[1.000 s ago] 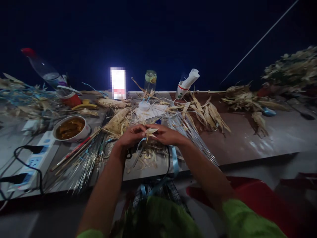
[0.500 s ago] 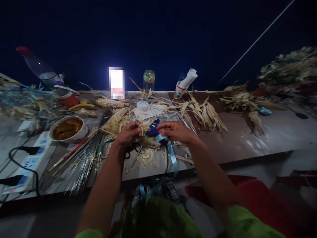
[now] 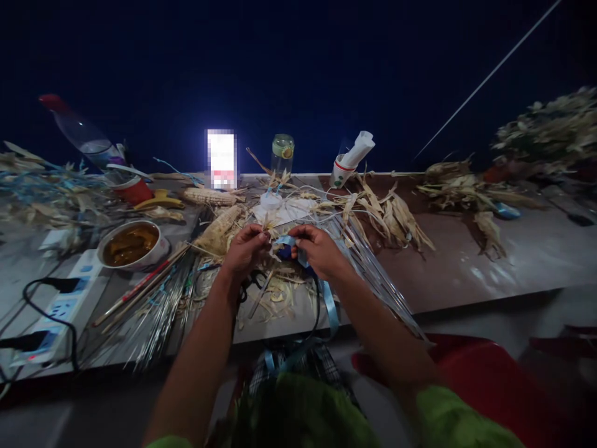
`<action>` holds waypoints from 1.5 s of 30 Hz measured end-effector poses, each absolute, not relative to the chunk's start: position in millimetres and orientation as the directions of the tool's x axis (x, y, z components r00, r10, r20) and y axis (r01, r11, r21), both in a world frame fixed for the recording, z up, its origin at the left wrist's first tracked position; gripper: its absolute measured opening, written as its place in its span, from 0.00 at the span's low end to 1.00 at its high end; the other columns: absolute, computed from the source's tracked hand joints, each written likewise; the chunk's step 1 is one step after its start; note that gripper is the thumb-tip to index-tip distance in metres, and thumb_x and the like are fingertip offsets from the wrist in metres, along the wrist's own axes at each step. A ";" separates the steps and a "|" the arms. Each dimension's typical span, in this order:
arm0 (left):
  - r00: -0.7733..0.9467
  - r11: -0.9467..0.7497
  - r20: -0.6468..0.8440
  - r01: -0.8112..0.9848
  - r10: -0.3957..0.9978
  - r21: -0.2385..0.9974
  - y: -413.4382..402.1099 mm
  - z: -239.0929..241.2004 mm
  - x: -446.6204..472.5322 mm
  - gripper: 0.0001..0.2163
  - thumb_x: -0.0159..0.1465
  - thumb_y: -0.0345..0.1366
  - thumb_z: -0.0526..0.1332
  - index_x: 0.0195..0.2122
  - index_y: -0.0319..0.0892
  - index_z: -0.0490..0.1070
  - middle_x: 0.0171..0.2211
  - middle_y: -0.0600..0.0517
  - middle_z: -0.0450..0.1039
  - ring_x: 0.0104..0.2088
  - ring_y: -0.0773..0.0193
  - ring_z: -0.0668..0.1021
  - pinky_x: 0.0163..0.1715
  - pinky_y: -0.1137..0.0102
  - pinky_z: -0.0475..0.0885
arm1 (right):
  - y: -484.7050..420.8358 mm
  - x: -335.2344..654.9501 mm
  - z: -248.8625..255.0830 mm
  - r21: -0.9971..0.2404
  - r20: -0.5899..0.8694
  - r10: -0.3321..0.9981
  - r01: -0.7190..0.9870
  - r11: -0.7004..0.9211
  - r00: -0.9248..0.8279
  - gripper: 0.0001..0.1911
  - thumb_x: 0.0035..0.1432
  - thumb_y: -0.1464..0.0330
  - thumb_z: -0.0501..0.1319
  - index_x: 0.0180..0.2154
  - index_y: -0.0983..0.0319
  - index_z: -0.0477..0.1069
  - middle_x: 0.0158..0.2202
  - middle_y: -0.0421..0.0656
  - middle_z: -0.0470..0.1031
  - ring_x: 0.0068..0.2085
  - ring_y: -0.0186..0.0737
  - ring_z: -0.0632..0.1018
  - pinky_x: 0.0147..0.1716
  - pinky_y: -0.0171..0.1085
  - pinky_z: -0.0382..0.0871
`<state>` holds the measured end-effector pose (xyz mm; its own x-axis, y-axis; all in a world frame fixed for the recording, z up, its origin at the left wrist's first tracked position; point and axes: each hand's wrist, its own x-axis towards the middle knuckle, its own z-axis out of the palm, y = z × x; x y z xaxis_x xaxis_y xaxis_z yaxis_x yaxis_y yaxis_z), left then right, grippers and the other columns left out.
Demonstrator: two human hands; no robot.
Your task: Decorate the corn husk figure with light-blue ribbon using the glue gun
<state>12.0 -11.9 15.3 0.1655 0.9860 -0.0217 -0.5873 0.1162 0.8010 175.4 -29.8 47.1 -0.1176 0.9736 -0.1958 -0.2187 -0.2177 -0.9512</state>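
The long table [image 3: 513,261] runs across, strewn with dry corn husks [image 3: 392,214]. Both forearms reach in over its near edge, with the hands close together above the clutter. The left hand [image 3: 245,249] pinches a husk piece [image 3: 269,229] in its fingertips. The right hand [image 3: 319,249] grips a blue ribbon [image 3: 330,305] that trails down off the edge. Wires [image 3: 158,311], a bowl [image 3: 133,244] and a corn cob [image 3: 219,227] lie to their left.
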 end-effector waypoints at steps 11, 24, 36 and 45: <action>0.094 0.100 -0.053 -0.625 0.994 0.774 -7.0 10.8 10.2 0.12 0.44 0.31 0.70 0.27 0.40 0.67 0.24 0.57 0.69 0.22 0.73 0.71 0.25 0.76 0.65 | -16.8 156.6 52.8 -0.815 -0.333 0.890 -0.380 -0.437 -0.310 0.15 0.39 0.78 0.57 0.33 0.63 0.63 0.22 0.36 0.70 0.18 0.26 0.66 0.16 0.27 0.56; 0.036 0.092 -0.089 -0.615 0.995 0.783 -5.6 10.6 10.0 0.11 0.44 0.31 0.68 0.27 0.41 0.67 0.21 0.57 0.67 0.22 0.73 0.69 0.23 0.76 0.64 | -8.8 142.4 37.1 -0.963 -0.058 0.998 -0.266 -0.051 0.019 0.13 0.43 0.72 0.61 0.35 0.61 0.68 0.30 0.38 0.72 0.23 0.26 0.66 0.20 0.28 0.57; 0.157 0.165 -0.087 -0.592 0.984 0.789 -9.3 5.0 17.7 0.11 0.48 0.32 0.67 0.30 0.41 0.64 0.18 0.60 0.61 0.18 0.76 0.64 0.20 0.78 0.60 | -8.9 131.3 24.6 -0.997 0.032 0.994 -0.066 0.040 0.106 0.12 0.51 0.67 0.58 0.40 0.57 0.66 0.40 0.42 0.73 0.32 0.33 0.74 0.27 0.32 0.66; 0.159 0.169 -0.089 -0.611 0.983 0.773 -12.0 11.0 17.0 0.13 0.48 0.30 0.66 0.34 0.43 0.65 0.17 0.62 0.58 0.17 0.77 0.62 0.28 0.76 0.68 | -9.3 135.7 25.2 -0.997 0.045 0.996 -0.054 0.049 0.074 0.14 0.52 0.68 0.57 0.43 0.58 0.64 0.33 0.38 0.74 0.17 0.24 0.64 0.19 0.30 0.61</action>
<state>17.0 -12.0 11.0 0.1587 0.9833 -0.0889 -0.6113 0.1686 0.7732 135.7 -9.3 25.2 0.0743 0.9962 0.0450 -0.0543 0.0491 -0.9973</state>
